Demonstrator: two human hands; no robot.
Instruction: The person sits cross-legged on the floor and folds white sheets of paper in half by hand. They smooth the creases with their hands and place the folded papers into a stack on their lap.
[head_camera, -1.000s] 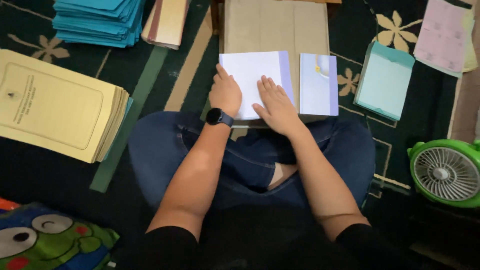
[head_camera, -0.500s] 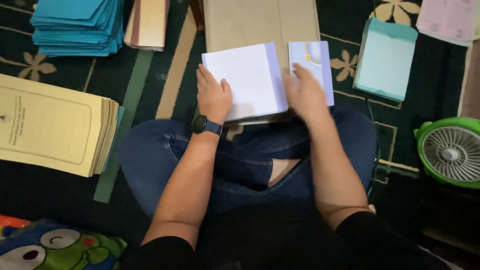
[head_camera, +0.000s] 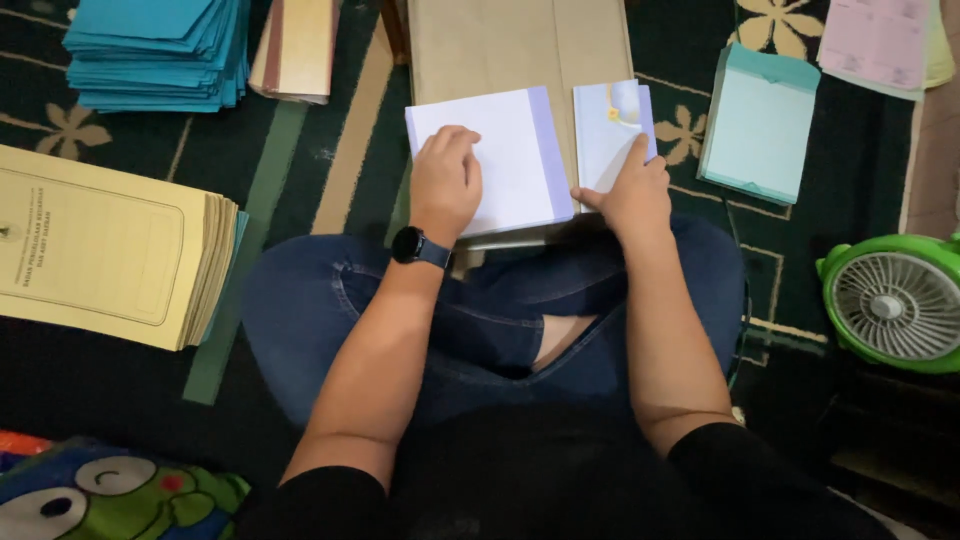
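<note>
I sit cross-legged on a patterned carpet. A white sheet with a lilac edge strip (head_camera: 510, 150) lies on a low tan board (head_camera: 500, 45) in front of my knees. My left hand (head_camera: 445, 180), a dark watch on its wrist, presses flat on the sheet's left part. Beside it lies a smaller lilac booklet with a yellow mark (head_camera: 610, 125). My right hand (head_camera: 630, 195) rests on that booklet's lower edge, thumb toward the gap between the two papers.
A stack of yellow folders (head_camera: 100, 250) lies at left, a blue stack (head_camera: 160, 50) at top left, a pale teal stack (head_camera: 755, 125) at right, pink sheets (head_camera: 875, 40) at top right. A green fan (head_camera: 890, 300) stands at right. A cartoon cushion (head_camera: 90, 495) is bottom left.
My right hand slid from the white sheet rightward onto the lilac booklet. The left hand stayed on the sheet. The view shifted slightly.
</note>
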